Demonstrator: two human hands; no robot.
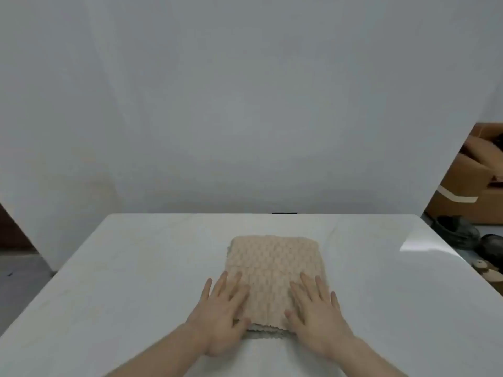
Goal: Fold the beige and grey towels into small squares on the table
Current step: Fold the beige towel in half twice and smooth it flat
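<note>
Lying folded mid-table toward the near edge, beige towel (275,273), left hand (223,314) pressing flat on its near left corner, right hand (318,314) pressing on its near right corner, fingers straight and spread, grey layer (265,331) peeking out underneath, white table (122,268).

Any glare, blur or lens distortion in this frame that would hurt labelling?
Head view: soft and slightly blurry overall; a bright glare patch on the table at right; wide-angle bending at the frame edges; both hands, left hand and right hand, and the beige towel stay readable.
</note>
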